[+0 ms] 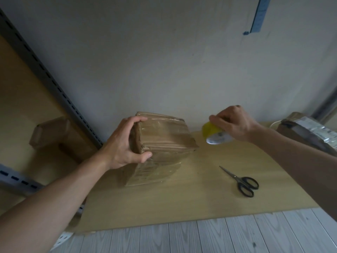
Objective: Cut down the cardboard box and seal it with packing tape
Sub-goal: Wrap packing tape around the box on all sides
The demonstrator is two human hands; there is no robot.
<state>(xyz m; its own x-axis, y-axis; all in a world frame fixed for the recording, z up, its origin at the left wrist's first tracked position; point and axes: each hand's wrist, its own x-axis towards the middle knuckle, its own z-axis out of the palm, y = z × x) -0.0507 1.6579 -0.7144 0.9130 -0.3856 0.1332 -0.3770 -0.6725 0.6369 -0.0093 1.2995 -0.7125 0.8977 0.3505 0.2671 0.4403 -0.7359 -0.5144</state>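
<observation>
Left hand (pixel 124 143) clamps cardboard box (pixel 164 136) at its corner edge, tape-slick, prob. light, stiff; right hand (pixel 231 123) grips tape roll (pixel 213 133).

I see a brown cardboard box (pixel 164 136) under glossy, wrinkled clear tape, a matt tan bench (pixel 191 201), scissors (pixel 240 181) with metal blades and shiny black plastic handles, pale wood-plank floor (pixel 200 238).

Single head-worn wide-angle view looks forward and down, close over the tabletop (pixel 200 198).
</observation>
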